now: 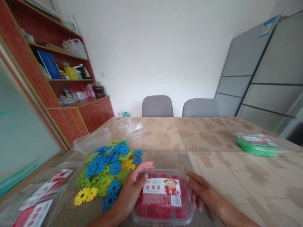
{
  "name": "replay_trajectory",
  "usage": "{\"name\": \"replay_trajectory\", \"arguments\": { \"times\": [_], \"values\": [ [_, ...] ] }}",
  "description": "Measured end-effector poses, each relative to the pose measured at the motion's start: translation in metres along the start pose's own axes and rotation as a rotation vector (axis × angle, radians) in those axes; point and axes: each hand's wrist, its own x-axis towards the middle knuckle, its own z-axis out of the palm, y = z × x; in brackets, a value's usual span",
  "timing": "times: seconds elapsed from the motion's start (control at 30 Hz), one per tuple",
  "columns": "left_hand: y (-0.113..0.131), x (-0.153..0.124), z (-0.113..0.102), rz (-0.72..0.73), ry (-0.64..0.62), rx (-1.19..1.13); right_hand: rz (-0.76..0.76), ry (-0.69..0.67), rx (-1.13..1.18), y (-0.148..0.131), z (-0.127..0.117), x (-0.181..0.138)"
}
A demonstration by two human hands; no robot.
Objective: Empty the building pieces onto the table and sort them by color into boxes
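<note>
Between my hands sits a clear plastic container (163,212) with a labelled lid, and red pieces show through it. My left hand (133,186) grips its left rim, thumb on the lid's edge and fingers along the far left corner. On the right rim, my right hand (197,189) pinches the edge with the thumb on top and the fingers curled below. Just left of my left hand lies a loose pile of snowflake-shaped plastic discs, with blue discs (115,168), green discs (86,179) and yellow discs (82,196).
Clear empty tubs (92,141) stand behind the pile, and labelled lids (50,186) lie at the left. A closed container of green pieces (258,146) rests far right on the patterned table (208,176). Two grey chairs (157,105) stand beyond the far edge.
</note>
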Motion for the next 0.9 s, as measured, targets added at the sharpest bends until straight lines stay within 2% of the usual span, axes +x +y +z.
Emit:
{"name": "replay_trajectory", "arguments": {
  "times": [0.13,0.2,0.33,0.47,0.63,0.9],
  "values": [
    [-0.003,-0.002,0.006,-0.022,-0.033,-0.014,-0.034,0.114,-0.020,-0.004,-0.005,0.014],
    [-0.006,-0.006,0.010,-0.025,-0.046,-0.018,-0.070,0.127,-0.066,-0.007,-0.004,0.021],
    [-0.008,-0.016,0.018,-0.026,-0.111,0.011,-0.188,0.154,-0.329,-0.008,0.006,0.032],
    [-0.002,-0.019,0.019,0.001,-0.148,0.205,-0.209,0.232,-0.558,-0.006,0.015,0.031],
    [0.009,-0.018,0.019,-0.004,-0.149,0.444,-0.246,0.272,-0.643,-0.010,0.016,0.023],
    [0.017,-0.015,0.023,0.000,-0.194,0.368,-0.303,0.295,-0.666,-0.015,0.016,0.016]
  ]
}}
